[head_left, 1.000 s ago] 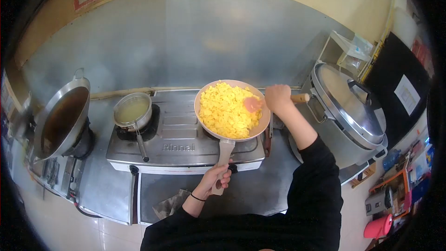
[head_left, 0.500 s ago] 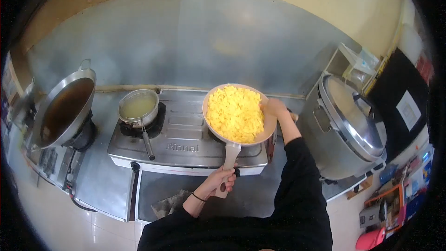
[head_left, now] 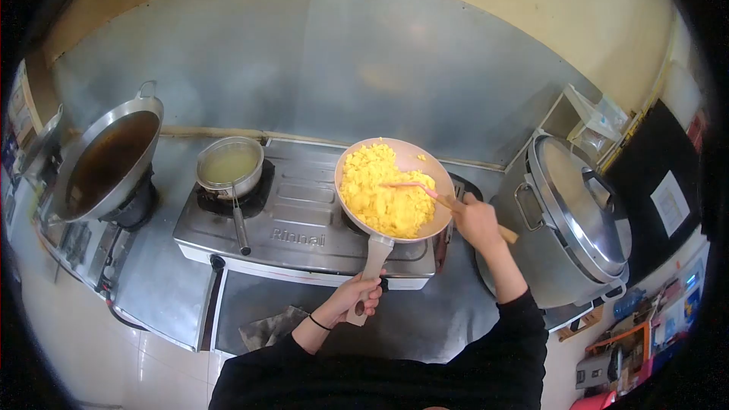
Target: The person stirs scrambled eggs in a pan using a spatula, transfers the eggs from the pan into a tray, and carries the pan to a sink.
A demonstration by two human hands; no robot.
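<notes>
My left hand point(head_left: 360, 296) is closed around the beige handle of a frying pan point(head_left: 439, 215), which sits over the right burner of the gas stove point(head_left: 292, 209). Yellow scrambled egg point(head_left: 380, 197) fills much of the pan, heaped toward its left and front. In my right hand point(head_left: 478, 222) is a spatula point(head_left: 448, 201) with a wooden handle and a pinkish working end. Its tip reaches into the egg, and its wooden end sticks out past my fist to the right.
On the left burner stands a small saucepan point(head_left: 232, 165) of pale liquid, its handle pointing forward. A wok point(head_left: 114, 156) of dark brown liquid is at the far left. A large lidded metal pot point(head_left: 524, 250) stands close on the right. A grey rag point(head_left: 273, 328) lies near the front edge.
My right hand has moved right and toward me, bringing the spatula into plain sight. The egg has shifted left, baring the pan's right and back. My left hand keeps its hold.
</notes>
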